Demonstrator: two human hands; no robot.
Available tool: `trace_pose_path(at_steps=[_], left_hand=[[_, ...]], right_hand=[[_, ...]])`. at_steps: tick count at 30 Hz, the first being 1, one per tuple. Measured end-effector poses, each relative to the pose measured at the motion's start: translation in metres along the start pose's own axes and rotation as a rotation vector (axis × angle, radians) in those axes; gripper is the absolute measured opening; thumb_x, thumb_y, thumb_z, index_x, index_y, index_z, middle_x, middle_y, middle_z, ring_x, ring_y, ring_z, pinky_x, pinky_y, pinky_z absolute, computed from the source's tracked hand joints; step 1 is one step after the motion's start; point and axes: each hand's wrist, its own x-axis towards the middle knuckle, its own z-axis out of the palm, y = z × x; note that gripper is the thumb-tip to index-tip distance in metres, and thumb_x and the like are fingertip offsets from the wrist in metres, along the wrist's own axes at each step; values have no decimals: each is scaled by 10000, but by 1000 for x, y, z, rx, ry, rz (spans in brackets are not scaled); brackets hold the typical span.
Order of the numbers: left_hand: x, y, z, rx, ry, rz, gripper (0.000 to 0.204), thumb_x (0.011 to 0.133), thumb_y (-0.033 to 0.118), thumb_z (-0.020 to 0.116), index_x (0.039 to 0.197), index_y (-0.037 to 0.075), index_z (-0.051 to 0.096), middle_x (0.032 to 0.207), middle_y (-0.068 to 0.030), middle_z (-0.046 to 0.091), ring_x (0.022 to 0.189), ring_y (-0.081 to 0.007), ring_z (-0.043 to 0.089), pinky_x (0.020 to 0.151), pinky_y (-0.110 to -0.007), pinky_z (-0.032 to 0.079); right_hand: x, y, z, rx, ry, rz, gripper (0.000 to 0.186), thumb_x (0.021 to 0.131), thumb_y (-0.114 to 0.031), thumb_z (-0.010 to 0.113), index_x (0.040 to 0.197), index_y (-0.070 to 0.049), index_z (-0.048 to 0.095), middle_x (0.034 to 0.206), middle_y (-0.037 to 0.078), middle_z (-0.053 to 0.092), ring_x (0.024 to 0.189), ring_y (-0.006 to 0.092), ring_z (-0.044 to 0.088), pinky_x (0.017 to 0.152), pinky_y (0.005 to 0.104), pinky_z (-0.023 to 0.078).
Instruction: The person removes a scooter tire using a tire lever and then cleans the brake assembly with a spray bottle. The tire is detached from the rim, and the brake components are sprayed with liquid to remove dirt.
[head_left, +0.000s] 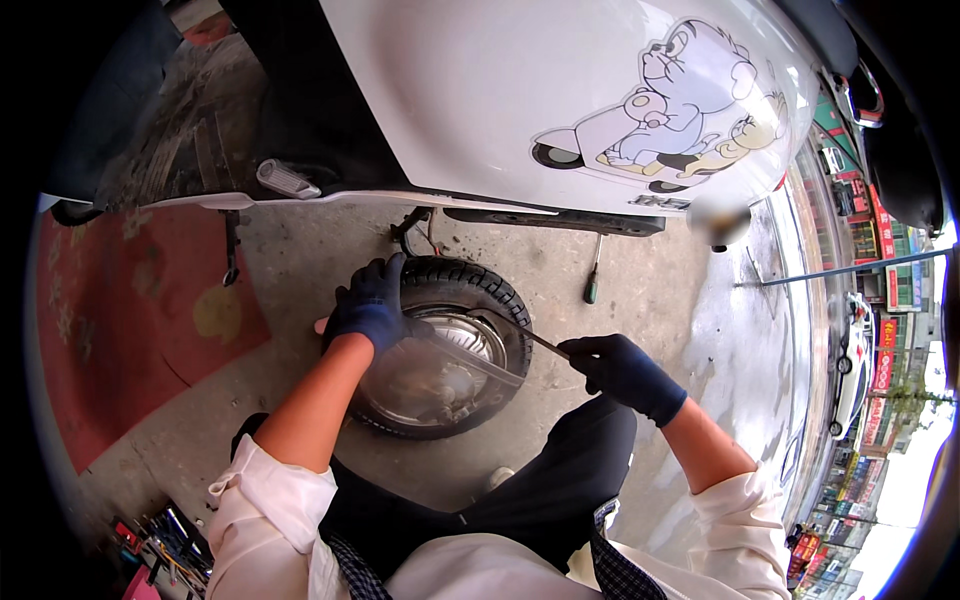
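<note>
A small scooter wheel with a black tyre [470, 282] and a silver hub [430, 375] lies flat on the concrete in front of my knees. My left hand [372, 305], in a dark blue glove, presses on the wheel's upper left edge, gripping the tyre. My right hand [622, 370], also gloved, is shut on the end of a thin metal lever [540, 342] whose tip is wedged at the tyre's inner rim on the right side. A second flat metal bar [475, 362] lies across the hub.
A white scooter body [520, 90] with a cartoon sticker looms just behind the wheel. A green-handled screwdriver [592, 275] lies on the concrete to the right. A red mat [130, 320] covers the ground at left. Tools [165, 545] sit at lower left; street and parked cars at right.
</note>
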Motion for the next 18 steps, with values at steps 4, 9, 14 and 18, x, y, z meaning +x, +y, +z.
trace_pose_path(at_steps=[4, 9, 14, 18], left_hand=[[-10, 2, -3, -11, -23, -28, 1027, 594, 453, 807, 1402, 161, 245, 1337, -116, 380, 1270, -306, 345, 998, -527, 325], [-15, -10, 17, -86, 98, -10, 1049, 579, 461, 813, 1404, 154, 242, 1311, -131, 404, 1247, -326, 365, 979, -530, 329], [-16, -7, 29, -58, 153, -12, 1091, 538, 474, 832, 1400, 137, 254, 1305, -143, 415, 1227, -344, 383, 981, -509, 335], [-17, -6, 26, -55, 151, -23, 1098, 518, 468, 845, 1391, 129, 273, 1309, -150, 416, 1223, -347, 388, 988, -477, 343]], right_hand=[[-12, -12, 57, -203, -20, -83, 414, 821, -55, 469, 1226, 31, 483, 840, 220, 601, 768, 367, 593, 694, 426, 484], [-3, -16, 116, -106, 93, -389, 347, 794, -22, 498, 1136, -8, 557, 891, 180, 615, 742, 315, 617, 665, 389, 496], [3, 24, 160, -54, 340, -489, 364, 795, -12, 504, 1151, -72, 552, 829, 158, 605, 704, 336, 605, 623, 416, 489], [7, 31, 221, -29, 448, -236, 443, 840, -42, 491, 1279, -98, 464, 895, 160, 596, 736, 348, 597, 648, 442, 482]])
